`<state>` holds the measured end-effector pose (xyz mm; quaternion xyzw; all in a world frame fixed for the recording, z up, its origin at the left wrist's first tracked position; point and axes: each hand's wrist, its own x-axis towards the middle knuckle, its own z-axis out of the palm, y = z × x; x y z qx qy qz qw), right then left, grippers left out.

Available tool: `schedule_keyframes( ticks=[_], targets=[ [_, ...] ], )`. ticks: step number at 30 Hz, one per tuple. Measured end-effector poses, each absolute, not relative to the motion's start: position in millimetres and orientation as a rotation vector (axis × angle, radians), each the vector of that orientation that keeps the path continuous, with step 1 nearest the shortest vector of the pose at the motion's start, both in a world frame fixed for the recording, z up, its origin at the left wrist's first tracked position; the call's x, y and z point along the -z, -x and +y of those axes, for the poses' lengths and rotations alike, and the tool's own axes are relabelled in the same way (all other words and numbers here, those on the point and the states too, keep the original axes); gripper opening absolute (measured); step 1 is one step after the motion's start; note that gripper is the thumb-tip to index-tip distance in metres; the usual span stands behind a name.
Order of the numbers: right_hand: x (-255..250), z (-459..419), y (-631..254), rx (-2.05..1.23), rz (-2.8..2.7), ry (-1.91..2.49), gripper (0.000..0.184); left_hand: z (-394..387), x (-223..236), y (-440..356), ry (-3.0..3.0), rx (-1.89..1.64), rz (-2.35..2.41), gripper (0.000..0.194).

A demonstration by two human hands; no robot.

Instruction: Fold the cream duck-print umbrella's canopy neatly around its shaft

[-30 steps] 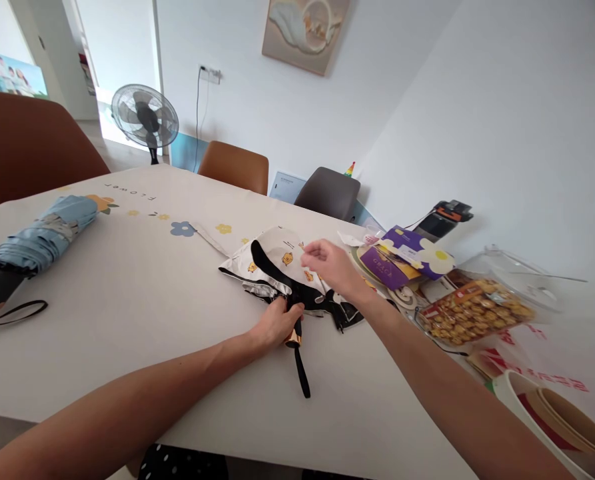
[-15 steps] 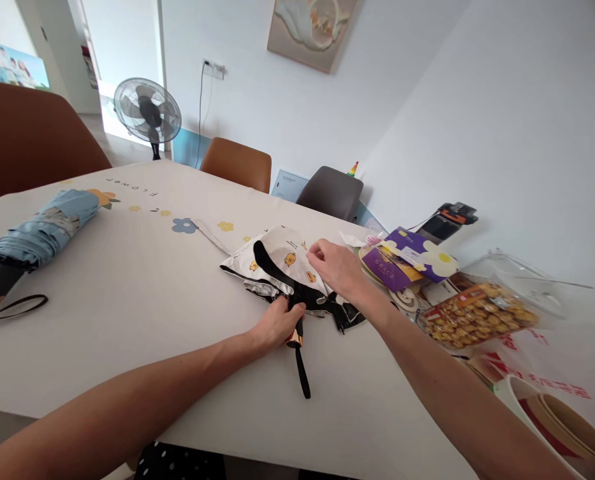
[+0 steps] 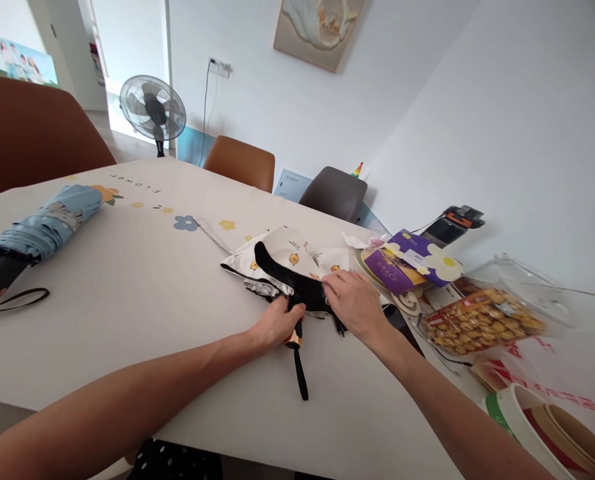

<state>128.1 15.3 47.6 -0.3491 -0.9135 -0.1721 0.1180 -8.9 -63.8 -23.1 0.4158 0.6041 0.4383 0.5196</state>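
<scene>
A white umbrella (image 3: 277,245) with yellow chick prints and a black underside lies loosely folded on the table. My left hand (image 3: 276,325) is closed around its black handle, near the gathered ribs. A gold-coloured band and a black wrist loop (image 3: 301,375) stick out below that hand. On the right side, my right hand (image 3: 354,300) pinches the edge of the canopy, where a black patch of the underside shows. Its fingertips partly cover the fabric. A light blue folded umbrella (image 3: 52,223) with a black handle rests at the far left.
Purple boxes (image 3: 402,263), a clear bag of brown snacks (image 3: 482,323), a black phone-like object (image 3: 402,327) and a roll-like container (image 3: 542,420) crowd the table's right side. Chairs (image 3: 240,162) and a fan (image 3: 153,110) stand beyond the white table (image 3: 127,320).
My right hand has moved down and right onto the canopy's edge and taken hold of it. A printed flap now spreads behind it. My left hand keeps its grip on the handle.
</scene>
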Motion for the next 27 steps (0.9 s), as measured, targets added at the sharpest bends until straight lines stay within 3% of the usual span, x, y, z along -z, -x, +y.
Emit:
schedule_keyframes(
  ticks=[5, 9, 13, 16, 27],
  targets=[
    [-73.0, 11.8, -109.0, 0.201, -2.244, 1.039, 0.022, -63.3, 25.3, 8.9, -0.985, -1.045, 1.447, 0.026],
    [-59.9, 5.1, -89.4, -0.338, -2.528, 0.985, 0.015, -61.9, 25.4, 9.5, -0.996, -1.059, 1.435, 0.025],
    [-38.1, 9.2, -88.4, -0.622, -2.422, 1.016, 0.018, -62.1, 20.9, 11.1, -0.988, -1.056, 1.409, 0.024],
    [-31.7, 14.4, -94.7, -0.701, -2.272, 1.092, 0.025, -62.7, 18.3, 12.3, -0.945, -1.066, 1.388, 0.03],
    [-9.4, 10.1, -97.6, -0.791, -2.177, 1.126, 0.021, -60.4, 23.0, 14.8, -0.855, -1.131, 1.22, 0.043]
  ],
)
